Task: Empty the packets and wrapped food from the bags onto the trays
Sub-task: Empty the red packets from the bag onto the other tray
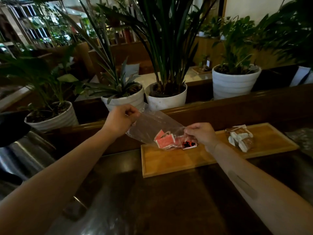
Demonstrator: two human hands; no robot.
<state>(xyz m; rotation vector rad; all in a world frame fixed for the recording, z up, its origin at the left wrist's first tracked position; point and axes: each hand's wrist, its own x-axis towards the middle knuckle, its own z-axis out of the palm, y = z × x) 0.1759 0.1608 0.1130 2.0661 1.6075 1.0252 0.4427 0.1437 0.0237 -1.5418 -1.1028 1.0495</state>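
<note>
Counter [169, 192]: I saw a dark wooden top that carried everything, with a raised wooden ledge along its far edge.
Plants [166, 96]: white pots stood in a row behind that ledge, well apart from my work and, I judged, not in the way.
Tray [169, 160]: light wood, lying along the counter's far edge; its left half was bare in front.
Bag [152, 126]: clear plastic, held tilted over the tray's far left corner, closed end high at left, mouth low at right.
Brown packets [241, 138]: a heap already lay at the tray's right end, clear of the drop spot.
Red packets [166, 141]: these had gathered at the bag's mouth, some seemingly touching the tray; how many were free I could not tell.
Left hand [121, 119]: I had it closed in a pinch on the bag's raised end.
Right hand [201, 134]: its fingers pinched the bag's mouth edge.
Next move: I judged I should lift the left end higher, keep the mouth open and shake gently, so nothing spills past the tray's rim.
</note>
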